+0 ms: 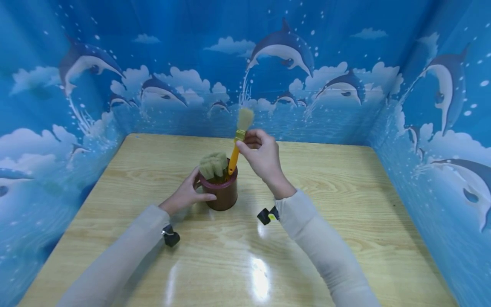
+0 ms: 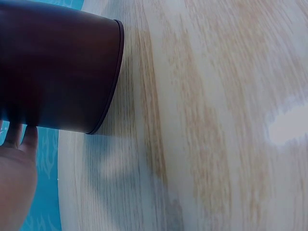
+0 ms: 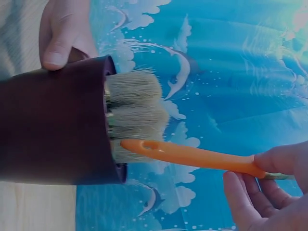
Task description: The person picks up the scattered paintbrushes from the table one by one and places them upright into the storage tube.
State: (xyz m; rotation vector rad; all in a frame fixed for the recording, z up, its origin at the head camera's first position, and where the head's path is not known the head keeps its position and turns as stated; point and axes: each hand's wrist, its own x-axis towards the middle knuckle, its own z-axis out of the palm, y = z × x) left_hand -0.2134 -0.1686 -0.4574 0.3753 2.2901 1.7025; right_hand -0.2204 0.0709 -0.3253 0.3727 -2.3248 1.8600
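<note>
My right hand [image 1: 262,155] pinches a paintbrush [image 1: 233,157] near its metal band, bristles up. Its orange handle [image 3: 192,155] slants down, and the end with a hole is at the rim of a dark brown pot [image 1: 222,197]. Several pale-bristled brushes [image 1: 213,164] stand in that pot with their bristles upward; the pot hides their handles. On the pot's left side, my left hand [image 1: 188,194] grips the wall, thumb across the front and fingers round the back. In the left wrist view, the pot's base [image 2: 108,77] stands on the table.
The pot stands on a glossy wood-grain table [image 1: 330,221]. A blue curtain [image 1: 199,38] printed with dolphins and clouds encloses the back and both sides. Each forearm wears a small black wrist camera [image 1: 171,237].
</note>
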